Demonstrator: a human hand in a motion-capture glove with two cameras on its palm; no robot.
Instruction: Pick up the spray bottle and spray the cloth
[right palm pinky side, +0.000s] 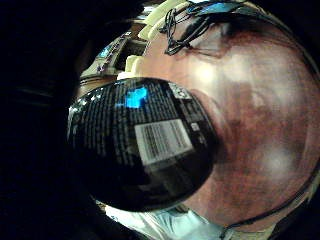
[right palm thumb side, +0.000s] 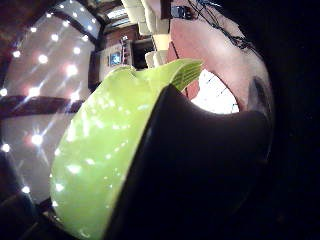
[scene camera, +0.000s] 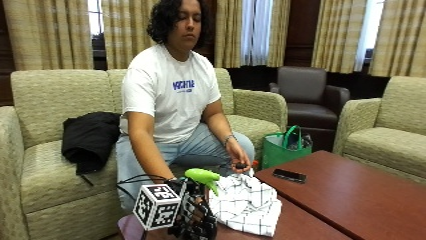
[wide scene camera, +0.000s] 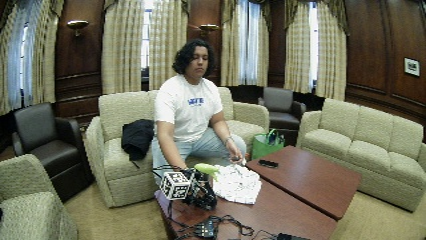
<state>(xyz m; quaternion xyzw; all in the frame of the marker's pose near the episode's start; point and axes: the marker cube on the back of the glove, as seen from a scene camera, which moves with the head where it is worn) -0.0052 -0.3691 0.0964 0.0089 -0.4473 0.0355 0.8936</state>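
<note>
Gripping the spray bottle (scene camera: 201, 176), the gloved right hand (scene camera: 196, 215) has its fingers curled round the dark body, low over the near corner of the red-brown table (scene camera: 346, 195). The forearm comes down from the person's shoulder to the wrist, and the bottle stands roughly upright in the hand, its lime-green head pointing toward the white checked cloth (scene camera: 245, 202) just beside it on the table. The bare left hand (scene camera: 238, 161) hangs over the cloth's far edge, holding a small dark thing.

The thumb-side palm view shows the green head (right palm thumb side: 100, 165) close up, with its ribbed trigger part. The little-finger-side view shows the bottle's black label (right palm pinky side: 150, 145), with barcode, above the tabletop. There is one bottle and one cloth. One black phone (scene camera: 289, 175) lies farther along the table.
</note>
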